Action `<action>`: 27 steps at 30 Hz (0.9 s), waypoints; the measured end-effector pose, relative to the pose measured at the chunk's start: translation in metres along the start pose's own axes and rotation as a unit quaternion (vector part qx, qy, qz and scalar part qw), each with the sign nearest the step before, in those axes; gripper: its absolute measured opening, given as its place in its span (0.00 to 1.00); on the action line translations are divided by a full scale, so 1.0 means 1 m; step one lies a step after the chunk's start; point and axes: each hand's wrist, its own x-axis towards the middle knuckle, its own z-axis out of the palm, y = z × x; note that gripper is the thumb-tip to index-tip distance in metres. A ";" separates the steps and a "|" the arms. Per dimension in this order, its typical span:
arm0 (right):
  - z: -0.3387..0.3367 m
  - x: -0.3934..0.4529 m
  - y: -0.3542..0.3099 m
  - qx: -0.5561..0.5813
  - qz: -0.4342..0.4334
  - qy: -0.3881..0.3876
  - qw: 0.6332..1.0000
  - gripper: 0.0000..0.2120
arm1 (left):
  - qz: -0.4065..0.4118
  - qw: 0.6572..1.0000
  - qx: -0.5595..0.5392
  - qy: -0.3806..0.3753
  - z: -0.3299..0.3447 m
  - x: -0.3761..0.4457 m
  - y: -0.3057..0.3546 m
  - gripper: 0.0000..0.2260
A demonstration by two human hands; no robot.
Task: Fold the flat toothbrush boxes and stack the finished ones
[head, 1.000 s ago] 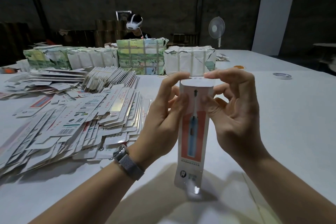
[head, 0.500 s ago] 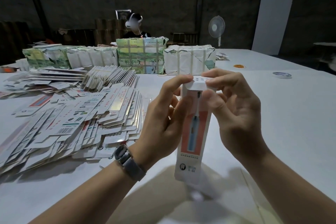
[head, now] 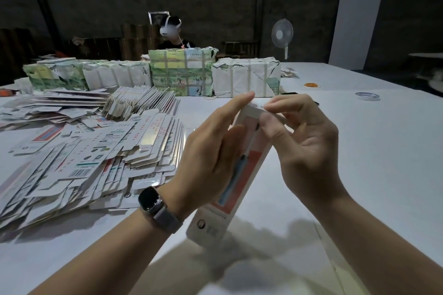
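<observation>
Both hands are up over the table, working the top end of one box. It is a long, narrow white carton with a red panel and a blue toothbrush printed on its face, held above the tabletop and tilted so its top leans toward the right and its lower end points back at the person. The left hand lies along the box's left side, fingers nearly straight, the forefinger reaching up to the top edge. The right hand is curled over the top corner, thumb against the front face and fingertips on the white end flap, pinching that end. A dark watch on a grey band sits on the left wrist.

To the left, a wide heap of flats lies fanned across the table, barcodes and print facing up, near the left forearm but not touching it. Behind it more flats stand on edge in a row. Farther back, several taped paper bundles sit side by side. Well off to the right lie a tape roll and some orange rubber bands.

Beyond the bundles another person sits wearing a white headset, and a white fan stands by the dark wall.
</observation>
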 end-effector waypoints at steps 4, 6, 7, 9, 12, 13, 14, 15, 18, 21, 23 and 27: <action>-0.005 0.006 0.006 0.039 0.123 -0.016 0.992 0.04 | -0.066 0.997 -0.045 -0.016 0.007 -0.005 -0.003 0.18; -0.004 0.005 0.012 0.046 0.149 -0.021 0.988 0.05 | -0.086 0.995 -0.042 -0.012 0.011 -0.007 -0.005 0.18; -0.003 0.004 0.014 0.045 0.155 -0.020 0.987 0.05 | -0.094 0.995 -0.040 -0.013 0.011 -0.008 -0.006 0.18; -0.001 0.003 0.017 0.039 0.166 -0.020 0.985 0.03 | -0.107 0.993 -0.034 -0.028 0.009 -0.007 -0.009 0.18; -0.001 0.001 0.023 0.039 0.190 -0.022 0.981 0.03 | -0.129 0.989 -0.018 -0.077 0.008 -0.006 -0.012 0.19; -0.001 0.000 0.024 0.033 0.192 -0.024 0.981 0.05 | -0.132 0.987 -0.011 -0.090 0.008 -0.007 -0.013 0.20; 0.000 -0.001 0.026 0.025 0.189 -0.026 0.981 0.07 | -0.132 0.986 -0.002 -0.099 0.008 -0.008 -0.014 0.21; 0.000 -0.002 0.027 0.015 0.185 -0.029 0.982 0.08 | -0.132 0.985 0.004 -0.107 0.008 -0.008 -0.014 0.21; 0.001 -0.005 0.031 -0.012 0.173 -0.028 0.984 0.07 | -0.125 0.984 0.013 -0.126 0.006 -0.007 -0.016 0.22; 0.001 -0.005 0.033 -0.019 0.170 -0.021 0.985 0.07 | -0.118 0.983 0.026 -0.139 0.005 -0.006 -0.017 0.22; 0.001 -0.005 0.033 -0.019 0.167 -0.022 0.985 0.08 | -0.110 0.982 0.037 -0.146 0.005 -0.005 -0.016 0.23; 0.000 -0.005 0.033 -0.007 0.178 -0.002 0.984 0.08 | -0.088 0.983 0.053 -0.152 0.004 -0.006 -0.013 0.23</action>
